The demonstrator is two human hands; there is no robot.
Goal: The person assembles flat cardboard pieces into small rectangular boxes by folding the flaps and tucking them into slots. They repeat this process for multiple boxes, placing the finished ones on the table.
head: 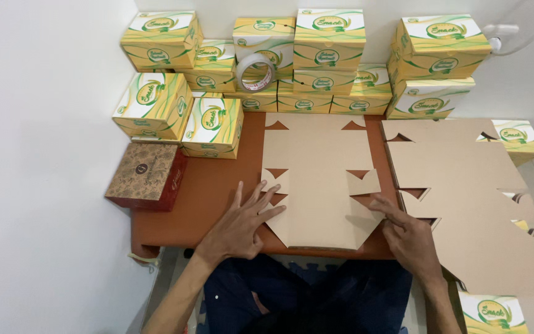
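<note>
A flat die-cut cardboard box blank point(316, 167), plain brown side up, lies on a small reddish-brown table point(208, 185). My left hand point(242, 219) rests flat with fingers spread on the blank's near left flap. My right hand point(406, 232) presses its fingers on the near right flap, beside a small flap point(363, 182) that is folded inward. Neither hand grips anything.
A stack of more flat blanks point(465, 198) lies to the right. Assembled yellow, green and white boxes point(329, 55) line the back wall and left side, with a tape roll point(256, 72) leaning among them. A dark patterned box point(146, 176) sits at the left edge.
</note>
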